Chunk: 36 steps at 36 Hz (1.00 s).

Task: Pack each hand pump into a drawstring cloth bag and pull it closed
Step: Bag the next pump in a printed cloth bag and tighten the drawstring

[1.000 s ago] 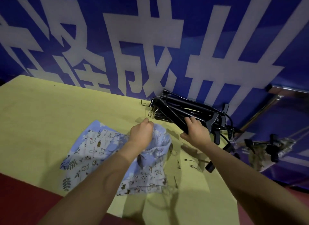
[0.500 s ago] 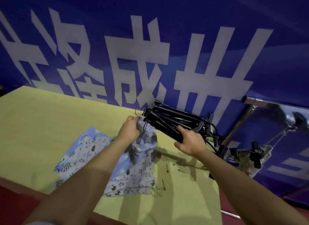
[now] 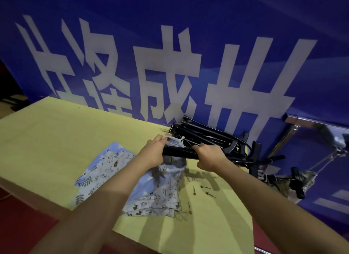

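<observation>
Your right hand (image 3: 207,157) grips the black hand pump (image 3: 179,151) by its barrel, held level above the table (image 3: 47,140). Your left hand (image 3: 153,151) pinches the rim of the drawstring cloth bag (image 3: 166,170), lifted just at the pump's leading end. Spread the mouth wide, align the barrel with it, then feed the pump in lengthwise. Avoid snagging the cord. The pile of pumps (image 3: 207,134) crowds the far side, and small pins (image 3: 204,190) lie near the table's right edge; work toward open surface on the left.
</observation>
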### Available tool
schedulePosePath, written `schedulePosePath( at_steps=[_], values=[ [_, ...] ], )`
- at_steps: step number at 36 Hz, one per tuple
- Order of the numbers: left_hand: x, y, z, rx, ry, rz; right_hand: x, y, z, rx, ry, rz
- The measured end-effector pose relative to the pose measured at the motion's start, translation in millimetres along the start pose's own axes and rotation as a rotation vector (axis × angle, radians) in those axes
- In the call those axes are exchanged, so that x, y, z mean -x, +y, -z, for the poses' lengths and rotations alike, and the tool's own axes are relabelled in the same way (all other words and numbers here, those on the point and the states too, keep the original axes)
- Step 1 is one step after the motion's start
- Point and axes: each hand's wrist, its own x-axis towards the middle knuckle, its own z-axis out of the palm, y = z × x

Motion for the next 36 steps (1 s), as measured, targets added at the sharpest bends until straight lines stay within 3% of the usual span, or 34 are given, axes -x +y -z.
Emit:
schedulePosePath(
  at_steps=[6, 11, 23, 29, 36],
  values=[
    [7, 8, 5, -0.204, 0.129, -0.027, -5, -9, 7, 0.067, 0.04, 0.058],
    [2, 15, 2, -0.146, 0.031, -0.091, -10, -19, 7, 0.142, 0.102, 0.112],
    [-2, 24, -6, -0.53, 0.052, -0.137, -4, -27, -9, -0.02, 0.105, 0.073],
    [0, 15, -11, -0.515, 0.037, -0.138, 7, -14, -26, -0.118, 0.028, -0.07],
    [3, 18, -32, -0.399, 0.064, -0.221, 11, -27, -29, -0.082, 0.042, -0.025]
  ],
)
